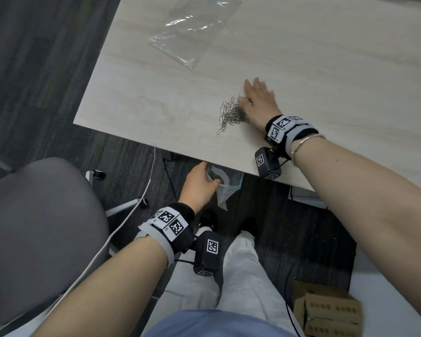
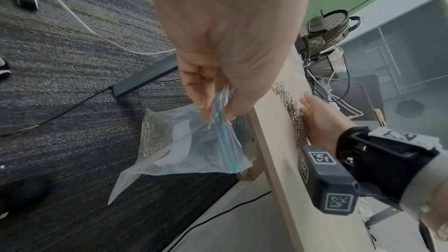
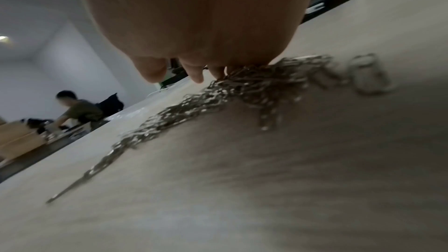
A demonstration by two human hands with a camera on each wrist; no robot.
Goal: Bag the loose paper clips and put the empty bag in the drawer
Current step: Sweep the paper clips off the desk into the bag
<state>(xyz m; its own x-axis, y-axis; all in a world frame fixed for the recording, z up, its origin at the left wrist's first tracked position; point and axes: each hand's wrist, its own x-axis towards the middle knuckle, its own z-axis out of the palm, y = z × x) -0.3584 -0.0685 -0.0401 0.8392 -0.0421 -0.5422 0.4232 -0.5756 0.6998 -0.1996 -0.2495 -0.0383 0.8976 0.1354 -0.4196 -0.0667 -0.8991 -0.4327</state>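
Note:
A pile of silver paper clips [image 1: 231,114] lies near the front edge of the pale wooden table [image 1: 156,93]. My right hand [image 1: 257,97] lies flat on the table with straight fingers, its side against the pile [image 3: 218,99]. Just below the table edge my left hand [image 1: 201,181] pinches the blue zip rim of a clear bag [image 2: 191,141]; paper clips sit in the bag's bottom [image 2: 155,137]. A second, empty clear bag [image 1: 192,32] lies flat at the table's far side.
A grey office chair [image 1: 34,227] stands at the left, with a white cable [image 1: 122,224] trailing across the dark carpet. Cardboard boxes [image 1: 326,310] sit on the floor at the right. A handbag [image 2: 324,28] and cables are farther along the table.

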